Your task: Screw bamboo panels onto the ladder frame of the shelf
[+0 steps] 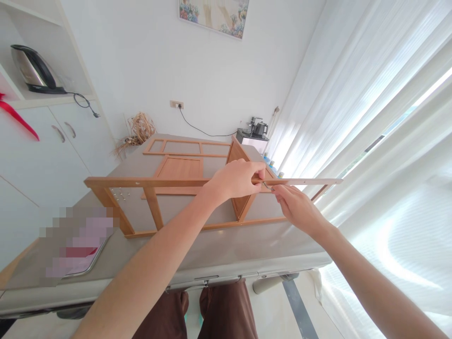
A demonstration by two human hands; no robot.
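Note:
A wooden frame stands on edge on the table, its long top rail running left to right before me. My left hand is closed over that rail right of its middle, thumb and fingers pinching it. Under the hand, a wooden panel meets the frame crosswise. Just right of it, my right hand is closed on a thin metal hex key, whose tip touches the rail near my left fingertips. The fastener there is too small to make out.
Behind lie a second wooden frame and a flat wooden panel. Small screws are scattered on the grey table. A blurred booklet lies at left, dried stalks at the far corner. White curtains hang at right.

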